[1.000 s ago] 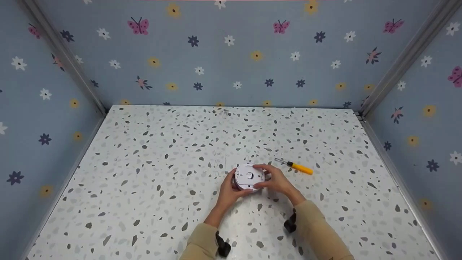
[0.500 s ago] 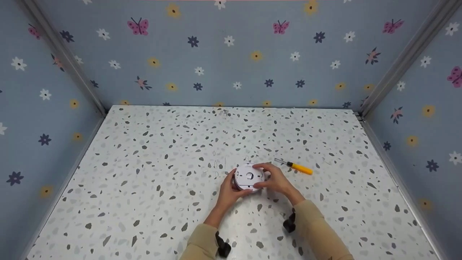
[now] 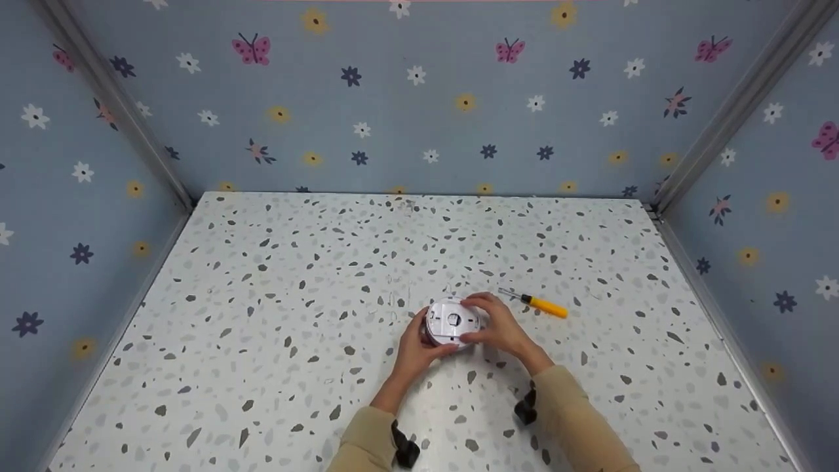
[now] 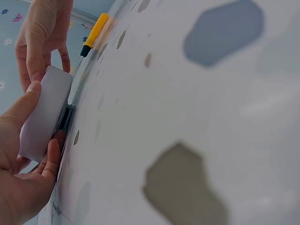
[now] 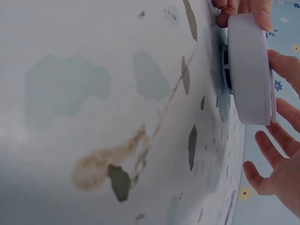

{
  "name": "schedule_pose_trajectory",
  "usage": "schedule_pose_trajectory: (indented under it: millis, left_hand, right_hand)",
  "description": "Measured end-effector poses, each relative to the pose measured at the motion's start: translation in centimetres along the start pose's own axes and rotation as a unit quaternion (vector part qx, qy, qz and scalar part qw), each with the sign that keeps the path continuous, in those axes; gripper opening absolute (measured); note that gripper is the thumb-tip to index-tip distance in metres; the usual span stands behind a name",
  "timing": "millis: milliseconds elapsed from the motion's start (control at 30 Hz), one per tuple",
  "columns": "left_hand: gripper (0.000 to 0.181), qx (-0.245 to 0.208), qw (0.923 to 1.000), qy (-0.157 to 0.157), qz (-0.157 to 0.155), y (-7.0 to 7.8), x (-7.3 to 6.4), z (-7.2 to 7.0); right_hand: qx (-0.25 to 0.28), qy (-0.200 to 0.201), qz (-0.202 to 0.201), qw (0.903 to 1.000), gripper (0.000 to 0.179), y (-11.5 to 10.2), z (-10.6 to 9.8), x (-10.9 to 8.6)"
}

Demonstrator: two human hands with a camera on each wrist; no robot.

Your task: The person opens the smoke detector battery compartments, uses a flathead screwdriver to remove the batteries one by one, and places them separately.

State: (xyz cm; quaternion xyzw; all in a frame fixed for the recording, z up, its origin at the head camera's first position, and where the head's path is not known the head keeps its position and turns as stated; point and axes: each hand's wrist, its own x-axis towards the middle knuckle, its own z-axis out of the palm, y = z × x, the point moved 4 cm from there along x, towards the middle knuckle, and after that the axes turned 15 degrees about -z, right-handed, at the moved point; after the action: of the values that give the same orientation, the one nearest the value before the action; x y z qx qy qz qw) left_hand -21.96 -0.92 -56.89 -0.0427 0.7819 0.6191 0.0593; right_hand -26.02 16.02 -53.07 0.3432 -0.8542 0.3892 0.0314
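Observation:
A round white smoke detector (image 3: pixel 452 324) lies face down on the speckled table, its flat back plate upward. In the head view that plate shows a central hole and small slots. My left hand (image 3: pixel 414 347) grips the body (image 4: pixel 47 115) from the left, thumb on the upper rim and fingers low at the side. From the right, my right hand (image 3: pixel 505 331) pinches the plate's edge between thumb and fingers. A thin gap between plate and body shows in the right wrist view, where the right hand's (image 5: pixel 286 173) other fingers are spread. A dark vented part (image 5: pixel 227 68) faces the table.
To the right of the detector lies a screwdriver (image 3: pixel 548 307) with a yellow handle and a metal shaft. The white terrazzo-patterned table (image 3: pixel 295 367) is enclosed by blue flowered panels (image 3: pixel 419 131) at the back and both sides.
The right hand's fingers have shifted very slightly at the plate, and the marks on the plate look a little different, as if it has turned slightly. The left hand stays in place.

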Motion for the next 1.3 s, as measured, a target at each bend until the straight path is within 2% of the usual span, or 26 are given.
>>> schedule_pose_trajectory:
  millis: [400,633,800,1100,1300]
  left_hand:
    - [0.09,0.008,1.0,0.004,0.002,-0.1,0.1,0.0]
    - [0.089,0.011,0.9999,0.004,0.002,-0.1,0.2,0.0]
    - [0.088,0.015,0.9999,0.006,0.003,-0.1,0.1,0.0]
    - [0.092,0.015,0.9997,0.002,-0.018,-0.1,0.2,0.0]
    - [0.092,0.016,0.9997,0.004,-0.015,-0.1,0.2,0.0]
  right_hand:
    - [-0.002,0.009,0.022,0.9997,0.059,0.1,-0.2,-0.1]
    - [0.006,0.035,-0.008,0.9993,0.057,-0.1,-0.6,-0.2]
    - [0.014,0.05,-0.015,0.9986,0.058,0.0,-1.0,-0.6]
    - [0.018,0.064,0.006,0.9978,0.06,0.4,-2.0,-1.6]
    - [0.02,0.071,0.011,0.9972,0.059,0.8,-2.8,-2.5]
